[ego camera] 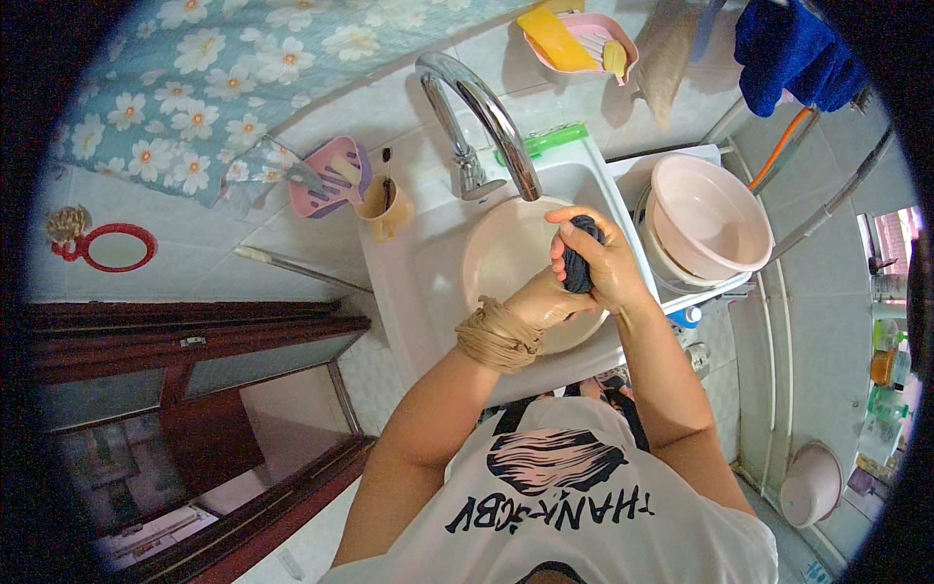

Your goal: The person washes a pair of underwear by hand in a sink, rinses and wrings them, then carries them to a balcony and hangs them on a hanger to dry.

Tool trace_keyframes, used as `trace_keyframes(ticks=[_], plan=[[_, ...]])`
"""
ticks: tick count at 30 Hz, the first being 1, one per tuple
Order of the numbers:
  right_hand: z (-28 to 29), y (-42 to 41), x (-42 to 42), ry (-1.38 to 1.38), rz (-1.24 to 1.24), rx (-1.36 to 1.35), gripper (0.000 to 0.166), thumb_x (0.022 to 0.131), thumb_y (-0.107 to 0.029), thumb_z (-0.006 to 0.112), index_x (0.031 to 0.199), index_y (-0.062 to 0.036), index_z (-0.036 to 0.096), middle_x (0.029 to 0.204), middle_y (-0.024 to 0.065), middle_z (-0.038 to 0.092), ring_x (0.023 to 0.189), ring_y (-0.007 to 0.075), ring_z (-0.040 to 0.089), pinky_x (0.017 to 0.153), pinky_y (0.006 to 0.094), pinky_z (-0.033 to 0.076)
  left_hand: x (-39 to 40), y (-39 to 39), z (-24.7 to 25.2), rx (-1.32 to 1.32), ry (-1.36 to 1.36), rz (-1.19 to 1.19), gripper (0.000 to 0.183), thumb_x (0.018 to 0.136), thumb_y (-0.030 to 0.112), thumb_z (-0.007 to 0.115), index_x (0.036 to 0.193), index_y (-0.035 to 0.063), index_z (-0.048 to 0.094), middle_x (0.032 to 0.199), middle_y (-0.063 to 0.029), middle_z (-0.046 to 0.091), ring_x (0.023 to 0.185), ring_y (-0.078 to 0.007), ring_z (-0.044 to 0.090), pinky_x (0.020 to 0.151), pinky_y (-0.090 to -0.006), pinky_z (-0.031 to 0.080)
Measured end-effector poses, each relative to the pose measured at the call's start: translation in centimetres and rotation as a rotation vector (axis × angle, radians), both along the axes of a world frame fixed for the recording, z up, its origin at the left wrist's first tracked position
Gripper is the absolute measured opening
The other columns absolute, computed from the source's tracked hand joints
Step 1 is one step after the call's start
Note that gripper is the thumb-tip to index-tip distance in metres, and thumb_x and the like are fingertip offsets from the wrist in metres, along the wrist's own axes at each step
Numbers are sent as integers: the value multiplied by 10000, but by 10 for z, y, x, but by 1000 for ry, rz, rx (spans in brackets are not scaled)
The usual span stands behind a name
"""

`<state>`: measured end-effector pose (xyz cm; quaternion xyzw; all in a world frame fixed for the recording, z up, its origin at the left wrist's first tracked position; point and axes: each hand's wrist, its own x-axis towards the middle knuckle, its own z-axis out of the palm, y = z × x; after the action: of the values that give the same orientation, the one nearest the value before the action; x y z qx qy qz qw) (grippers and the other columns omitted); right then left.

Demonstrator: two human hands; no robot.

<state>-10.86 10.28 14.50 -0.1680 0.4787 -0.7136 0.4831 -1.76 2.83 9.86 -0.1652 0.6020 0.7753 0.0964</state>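
Over a pale plastic basin (496,248) in the white sink, my two hands are pressed together around a bunched dark cloth (579,255). My right hand (602,244) wraps the upper part of the cloth, fingers curled over it. Below and to its left, my left hand (543,299) closes on the cloth's lower end, which is mostly hidden by the fingers. A tan stretchy fabric (500,337) is wound around my left wrist. The chrome faucet (511,139) ends just above the hands, over the basin's far rim.
Stacked pink basins (711,212) stand right of the sink. A beige cup (387,208) with a toothbrush sits at its back left corner, beside a pink soap dish (328,175). Behind the faucet lies a green brush (551,142). Another soap dish (576,44) hangs on the wall.
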Motion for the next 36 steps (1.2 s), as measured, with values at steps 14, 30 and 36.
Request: trace_keyframes(ticks=[14,30,36], plan=[[-14,0,10,-47,-172,40,379,897,-379,463,647,-104,388,459,4,361,393,105,346,393,233,314,-8,22,-28,-822,9,172,284,725,332,575,834,70,584,771,-164,620,760,-354,584,664,-432,452],[-43,-5,16,-286,-187,140,371,875,-332,418,581,-118,346,447,34,351,380,149,331,399,277,317,6,16,-61,-1152,-163,17,311,648,350,653,751,61,601,764,-141,613,747,-320,591,687,-401,468],[-39,-7,20,-253,-254,137,319,874,-326,445,670,-81,450,510,54,459,421,170,430,433,279,370,8,11,-46,-1116,-252,30,319,680,342,632,789,42,625,762,-148,628,746,-320,607,683,-403,477]])
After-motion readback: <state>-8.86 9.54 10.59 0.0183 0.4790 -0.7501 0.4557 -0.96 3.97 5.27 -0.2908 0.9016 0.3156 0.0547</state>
